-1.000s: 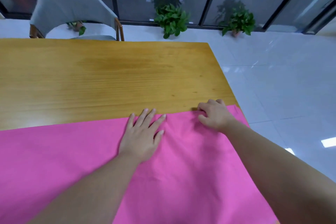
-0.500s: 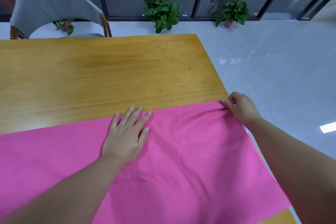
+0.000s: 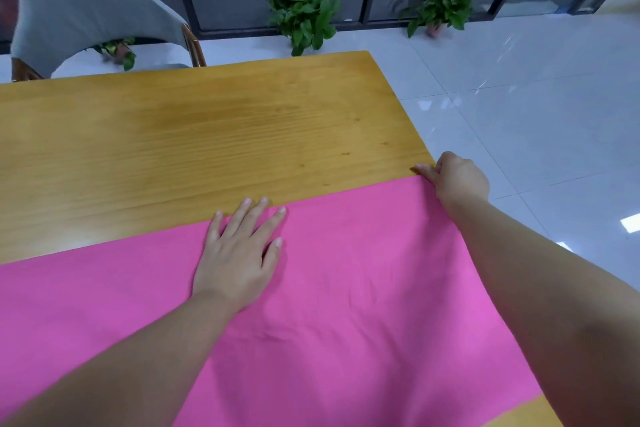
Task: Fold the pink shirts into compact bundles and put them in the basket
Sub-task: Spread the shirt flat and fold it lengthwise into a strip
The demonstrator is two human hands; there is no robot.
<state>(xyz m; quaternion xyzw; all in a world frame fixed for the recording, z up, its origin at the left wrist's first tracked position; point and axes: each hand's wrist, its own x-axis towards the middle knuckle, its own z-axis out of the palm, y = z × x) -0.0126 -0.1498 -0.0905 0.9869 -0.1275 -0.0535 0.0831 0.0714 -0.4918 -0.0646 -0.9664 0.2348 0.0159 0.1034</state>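
Observation:
A pink shirt (image 3: 346,288) lies spread flat across the near part of the wooden table (image 3: 207,135). My left hand (image 3: 239,253) presses flat on the shirt near its far edge, fingers straight and spread. My right hand (image 3: 457,180) grips the shirt's far right corner at the table's right edge, fingers curled round the cloth. No basket is in view.
A grey chair (image 3: 86,7) stands behind the table's far left. Two potted plants (image 3: 304,17) (image 3: 440,7) sit on the tiled floor by the glass wall. The table's right edge drops to the floor just beside my right hand.
My right hand slid along the shirt's far edge from mid-cloth to the right corner, pulling the cloth smooth. My left hand stayed pressed on the shirt.

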